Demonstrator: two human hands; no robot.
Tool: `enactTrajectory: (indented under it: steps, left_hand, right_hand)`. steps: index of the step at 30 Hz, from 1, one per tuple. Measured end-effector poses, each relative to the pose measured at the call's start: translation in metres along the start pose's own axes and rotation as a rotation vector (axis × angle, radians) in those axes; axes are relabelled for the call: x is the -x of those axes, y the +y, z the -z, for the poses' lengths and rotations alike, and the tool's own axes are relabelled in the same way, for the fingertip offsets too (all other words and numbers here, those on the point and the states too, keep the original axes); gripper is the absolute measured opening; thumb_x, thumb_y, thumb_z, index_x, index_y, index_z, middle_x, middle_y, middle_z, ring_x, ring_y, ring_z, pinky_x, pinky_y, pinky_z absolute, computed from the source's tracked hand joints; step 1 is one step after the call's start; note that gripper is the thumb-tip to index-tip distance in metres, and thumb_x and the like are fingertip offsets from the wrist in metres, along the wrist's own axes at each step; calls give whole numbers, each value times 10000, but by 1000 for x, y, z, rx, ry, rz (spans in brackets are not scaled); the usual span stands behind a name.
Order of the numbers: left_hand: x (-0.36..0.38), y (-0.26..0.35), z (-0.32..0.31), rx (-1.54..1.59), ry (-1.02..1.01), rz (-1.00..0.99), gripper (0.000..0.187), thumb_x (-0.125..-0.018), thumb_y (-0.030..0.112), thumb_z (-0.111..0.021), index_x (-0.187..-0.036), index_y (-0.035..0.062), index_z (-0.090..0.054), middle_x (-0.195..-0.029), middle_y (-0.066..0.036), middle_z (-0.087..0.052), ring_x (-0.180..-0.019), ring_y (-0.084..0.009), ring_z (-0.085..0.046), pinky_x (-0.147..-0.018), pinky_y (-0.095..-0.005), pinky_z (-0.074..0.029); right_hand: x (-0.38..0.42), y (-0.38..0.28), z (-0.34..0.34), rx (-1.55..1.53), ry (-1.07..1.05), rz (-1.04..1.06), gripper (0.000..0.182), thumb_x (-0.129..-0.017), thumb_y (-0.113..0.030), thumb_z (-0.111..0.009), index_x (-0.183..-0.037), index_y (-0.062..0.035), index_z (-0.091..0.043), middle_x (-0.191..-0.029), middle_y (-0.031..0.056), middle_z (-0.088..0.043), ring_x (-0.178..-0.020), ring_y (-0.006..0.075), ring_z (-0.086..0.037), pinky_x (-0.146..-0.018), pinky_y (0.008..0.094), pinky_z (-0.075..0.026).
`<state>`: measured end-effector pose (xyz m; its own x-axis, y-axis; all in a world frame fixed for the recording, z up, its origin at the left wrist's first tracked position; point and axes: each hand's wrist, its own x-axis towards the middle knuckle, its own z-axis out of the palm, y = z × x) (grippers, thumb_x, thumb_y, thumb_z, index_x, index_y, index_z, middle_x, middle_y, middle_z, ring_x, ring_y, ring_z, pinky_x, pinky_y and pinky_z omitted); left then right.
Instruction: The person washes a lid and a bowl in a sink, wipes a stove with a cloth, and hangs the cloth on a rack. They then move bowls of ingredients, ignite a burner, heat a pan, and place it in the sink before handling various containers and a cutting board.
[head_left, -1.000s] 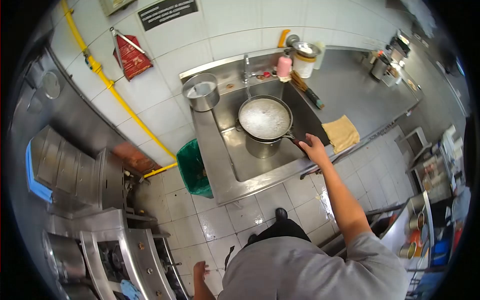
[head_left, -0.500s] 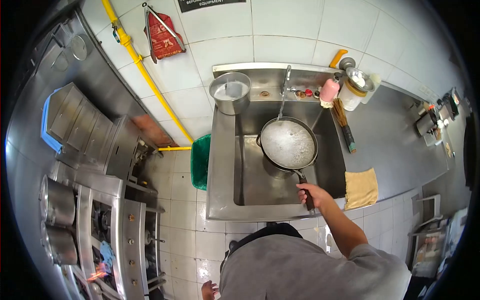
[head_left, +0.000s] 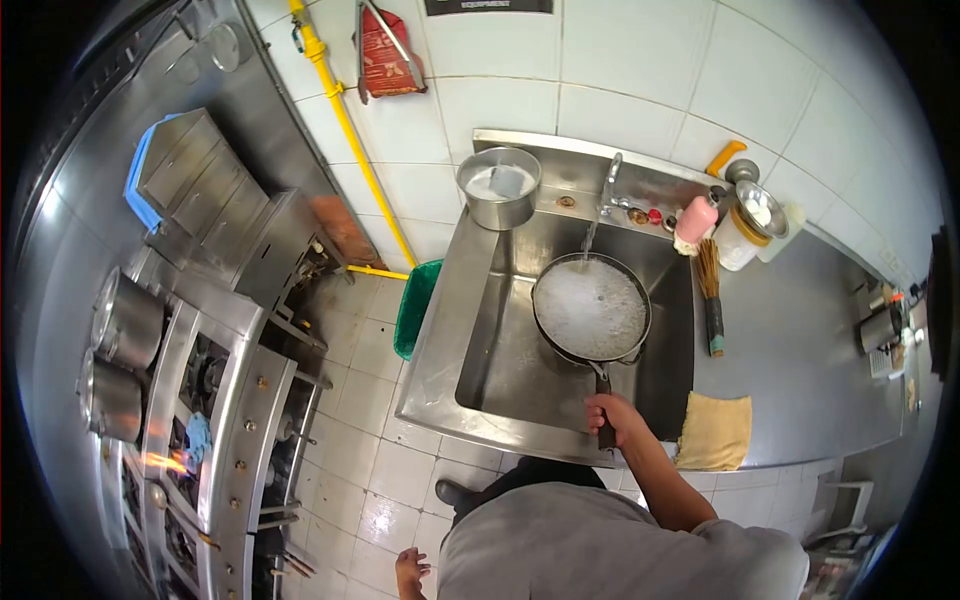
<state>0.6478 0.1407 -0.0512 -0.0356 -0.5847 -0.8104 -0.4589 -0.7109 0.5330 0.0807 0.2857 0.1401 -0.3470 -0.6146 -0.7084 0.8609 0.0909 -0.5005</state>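
A dark-rimmed pan [head_left: 592, 308] full of foamy, whitish water sits in the steel sink [head_left: 510, 385], under a running tap [head_left: 612, 180]. My right hand [head_left: 615, 418] is wrapped round the pan's dark handle, near the sink's front edge. Low in the view, left of my body, my left hand [head_left: 412, 568] hangs over the floor, fingers apart and holding nothing. What supports the pan from below is hidden. A steel pot [head_left: 499, 210] with whitish liquid stands on the sink's back left corner.
On the right counter [head_left: 800, 340] are a brush [head_left: 710, 300], a pink bottle [head_left: 697, 220] and a yellow cloth [head_left: 716, 430]. A green bin [head_left: 415, 312] stands left of the sink. Across the floor, a stove [head_left: 235, 400] shows a flame [head_left: 165, 461] beside pots [head_left: 128, 325].
The view has turned and shifted left, showing more of the stove. My right hand still grips the handle, and the pan sits more level across the sink. A shoe now shows beside my body.
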Motion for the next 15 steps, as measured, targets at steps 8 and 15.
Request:
enactTrajectory:
  steps: [8,15]
  left_hand:
    - [15,-65,27,55,70,106,342,-904,312,-565,-1138,66,-519,-893,-138,-665,-544,-242,-611,-453,-346,-482]
    - [1,-114,78,249,116,202,377,-906,300,-536,-1187,56,-471,-905,-160,-659,-510,-273,-612,-383,-346,-484]
  right_hand:
    - [19,-17,-27,62,18,37,198,-829,-77,-595,-751,-141,-424,-586,-36,-413,-452,94,-407,-438,307,-373]
    - [35,-13,-92,243,-4,104,186,-832,-56,-588,-842,-147,-426,-582,-34,-411,-438,97,-392,-410,290,-351]
